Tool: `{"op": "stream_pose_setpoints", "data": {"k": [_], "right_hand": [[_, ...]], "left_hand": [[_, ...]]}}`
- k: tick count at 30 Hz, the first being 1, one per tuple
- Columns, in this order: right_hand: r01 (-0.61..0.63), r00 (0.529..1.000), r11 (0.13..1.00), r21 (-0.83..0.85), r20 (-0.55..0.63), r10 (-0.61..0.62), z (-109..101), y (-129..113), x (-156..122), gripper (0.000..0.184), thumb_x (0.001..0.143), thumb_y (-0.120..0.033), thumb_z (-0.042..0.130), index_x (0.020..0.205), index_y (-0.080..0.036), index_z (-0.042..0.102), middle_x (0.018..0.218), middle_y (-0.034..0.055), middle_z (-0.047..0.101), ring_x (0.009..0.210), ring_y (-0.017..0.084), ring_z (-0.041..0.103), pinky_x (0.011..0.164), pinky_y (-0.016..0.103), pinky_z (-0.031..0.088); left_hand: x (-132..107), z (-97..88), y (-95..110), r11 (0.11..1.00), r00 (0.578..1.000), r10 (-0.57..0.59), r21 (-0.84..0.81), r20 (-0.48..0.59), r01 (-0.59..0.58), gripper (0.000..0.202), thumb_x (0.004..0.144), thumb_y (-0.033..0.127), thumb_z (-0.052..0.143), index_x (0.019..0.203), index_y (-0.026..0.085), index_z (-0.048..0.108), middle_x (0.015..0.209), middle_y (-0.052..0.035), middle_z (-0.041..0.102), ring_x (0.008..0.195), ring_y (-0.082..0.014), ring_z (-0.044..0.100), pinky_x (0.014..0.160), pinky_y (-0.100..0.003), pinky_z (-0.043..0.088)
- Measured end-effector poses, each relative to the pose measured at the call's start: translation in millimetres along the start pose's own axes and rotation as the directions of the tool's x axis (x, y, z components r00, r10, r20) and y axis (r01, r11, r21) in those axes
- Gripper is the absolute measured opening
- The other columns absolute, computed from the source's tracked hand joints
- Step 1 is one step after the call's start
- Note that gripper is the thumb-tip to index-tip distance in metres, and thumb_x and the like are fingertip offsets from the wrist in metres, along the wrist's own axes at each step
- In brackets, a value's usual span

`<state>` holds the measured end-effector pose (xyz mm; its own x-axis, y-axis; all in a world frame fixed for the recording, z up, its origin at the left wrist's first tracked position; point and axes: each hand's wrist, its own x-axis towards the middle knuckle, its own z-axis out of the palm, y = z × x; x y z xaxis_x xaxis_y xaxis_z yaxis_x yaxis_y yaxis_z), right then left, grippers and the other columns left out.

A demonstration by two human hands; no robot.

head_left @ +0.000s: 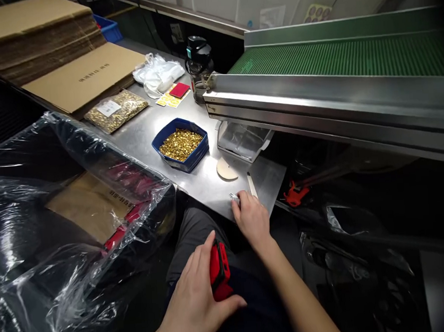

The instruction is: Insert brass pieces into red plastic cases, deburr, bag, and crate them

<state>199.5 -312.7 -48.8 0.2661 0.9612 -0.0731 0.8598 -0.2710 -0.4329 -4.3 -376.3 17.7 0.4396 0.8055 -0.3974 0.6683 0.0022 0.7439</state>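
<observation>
My left hand (197,280) is wrapped round a red and black plastic piece (220,269) with slots along its edge, held above my lap. Its thumb stretches out below the piece. At the metal table's front edge, my right hand (252,215) has its fingers closed at a small silvery piece (234,198), whose kind I cannot make out. Just beyond those fingers lies a slim white tool with a dark tip (251,184). A cream half-round pad (226,170) rests farther back. Behind it stands a blue tray (197,157) of small brass-coloured parts (181,144).
A green conveyor (332,59) with metal sides crosses the right. A clear plastic tray (243,139) sits partly beneath it. Flat cartons (84,74), a bag of brass parts (117,110) and a plastic-lined box (163,194) are on the left. A dark bottle-like device (200,67) stands behind.
</observation>
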Motion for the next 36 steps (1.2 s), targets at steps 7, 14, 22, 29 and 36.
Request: {"op": "stream_pose_setpoints", "data": {"k": [7, 14, 22, 29, 36], "right_hand": [[-0.029, 0.989, 0.958, 0.286, 0.148, -0.014, -15, -9, -49, 0.037, 0.106, -0.043, 0.039, 0.123, -0.020, 0.062, 0.113, 0.0105, 0.070, 0.104, 0.025, 0.066, 0.091, 0.037, 0.052], [-0.471, 0.832, 0.477, 0.742, 0.554, -0.040, -35, -2, -105, 0.040, 0.101, -0.050, 0.050, 0.112, -0.018, 0.071, 0.090, 0.0026, 0.071, 0.081, 0.016, 0.061, 0.075, 0.026, 0.048], [-0.497, 0.717, 0.437, 0.750, 0.639, -0.280, -74, -2, -94, 0.034, 0.098, -0.042, 0.055, 0.101, -0.015, 0.075, 0.082, 0.0006, 0.066, 0.071, 0.013, 0.051, 0.067, 0.024, 0.039], [-0.284, 0.692, 0.560, 0.778, 0.571, -0.442, -92, -20, -89, 0.041, 0.096, -0.053, 0.058, 0.118, -0.022, 0.072, 0.093, 0.0008, 0.072, 0.078, 0.015, 0.060, 0.070, 0.025, 0.043], [-0.407, 0.851, 0.338, 0.848, 0.487, -0.198, -88, -10, -101, 0.030, 0.100, -0.045, 0.057, 0.121, -0.026, 0.065, 0.112, 0.0068, 0.073, 0.102, 0.019, 0.070, 0.088, 0.029, 0.054]], "left_hand": [[16, 13.7, -14, 0.913, 0.959, 0.230, 0.378, -0.167, -0.153, 0.135, 0.073, 0.027, 0.087, 0.160, 0.027, -0.016, 0.139, -0.0184, 0.054, 0.122, -0.0379, 0.056, 0.100, -0.056, 0.051], [20, 12.2, -7, 0.944, 0.961, 0.258, 0.185, 0.104, -0.273, 0.144, 0.068, 0.036, 0.093, 0.158, 0.036, -0.020, 0.154, -0.0153, 0.043, 0.138, -0.0378, 0.045, 0.114, -0.059, 0.039], [33, -20.5, -25, 0.605, 0.832, 0.194, -0.731, 0.519, 0.315, 0.077, 0.086, 0.068, 0.065, 0.148, 0.024, 0.050, 0.142, -0.0108, 0.062, 0.129, -0.0287, 0.058, 0.110, -0.040, 0.042], [11, 1.8, -24, 0.149, 0.720, 0.373, -0.804, 0.585, 0.576, 0.075, 0.076, 0.062, 0.078, 0.133, 0.015, 0.064, 0.108, -0.0101, 0.077, 0.101, -0.0243, 0.073, 0.088, -0.030, 0.052], [-8, 6.9, -28, 0.028, 0.640, 0.373, -0.697, 0.672, 0.716, 0.094, 0.073, 0.081, 0.065, 0.131, 0.007, 0.066, 0.123, -0.0207, 0.072, 0.115, -0.0331, 0.069, 0.100, -0.036, 0.047]]}}
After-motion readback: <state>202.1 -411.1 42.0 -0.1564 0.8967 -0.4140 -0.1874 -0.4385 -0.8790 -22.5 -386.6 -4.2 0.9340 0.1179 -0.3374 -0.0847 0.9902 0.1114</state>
